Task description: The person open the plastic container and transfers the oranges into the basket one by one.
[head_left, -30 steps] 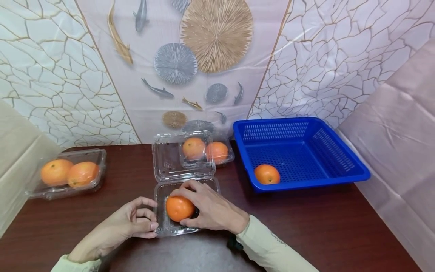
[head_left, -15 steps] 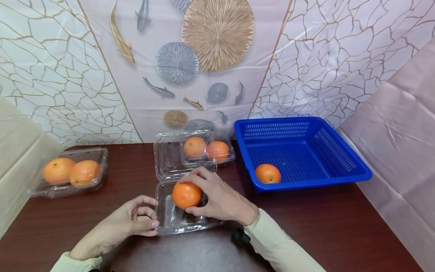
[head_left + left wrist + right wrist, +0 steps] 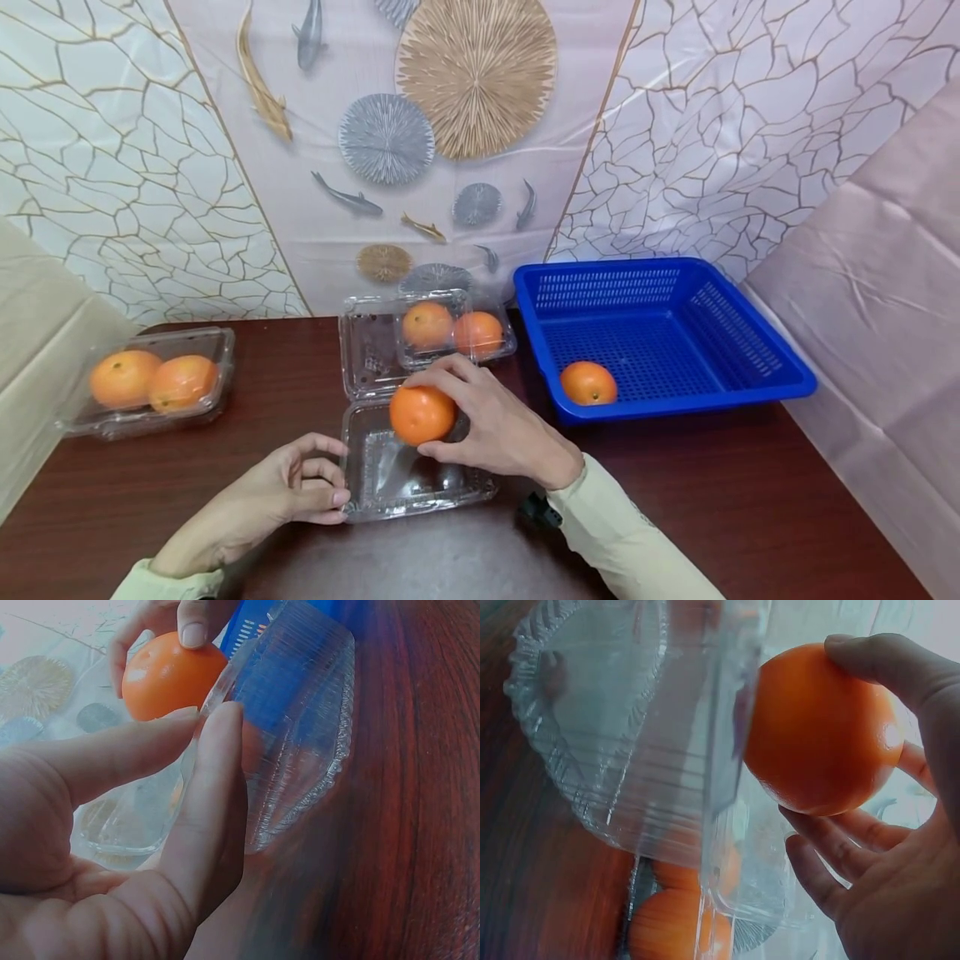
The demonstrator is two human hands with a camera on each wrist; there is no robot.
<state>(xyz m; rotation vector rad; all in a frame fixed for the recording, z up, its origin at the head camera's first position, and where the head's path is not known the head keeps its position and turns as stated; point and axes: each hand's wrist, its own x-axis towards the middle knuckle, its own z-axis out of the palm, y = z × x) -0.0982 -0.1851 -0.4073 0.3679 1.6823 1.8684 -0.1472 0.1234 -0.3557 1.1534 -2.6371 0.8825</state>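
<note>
An orange [image 3: 422,415] is held by my right hand [image 3: 491,421] over the base of a clear plastic clamshell container [image 3: 420,500]. In the right wrist view, thumb and fingers curve round the orange [image 3: 821,731], which is above the container's rim. My left hand [image 3: 288,492] pinches the container's left rim between thumb and fingers, as the left wrist view shows near the fingertips [image 3: 225,724]. The container's lid [image 3: 367,350] is raised and leans back. Through it shows part of a second clear container [image 3: 498,354] with two oranges in it.
At the right stands a blue plastic basket [image 3: 675,408] with one orange [image 3: 589,383] in its near left corner. Another clear container [image 3: 146,425] with two oranges sits at the far left. A patterned cloth wall [image 3: 450,242] rises behind the dark wooden table [image 3: 675,492].
My right hand has lifted the orange up from the container base, and slightly to the right. The left hand stays at the container's left rim.
</note>
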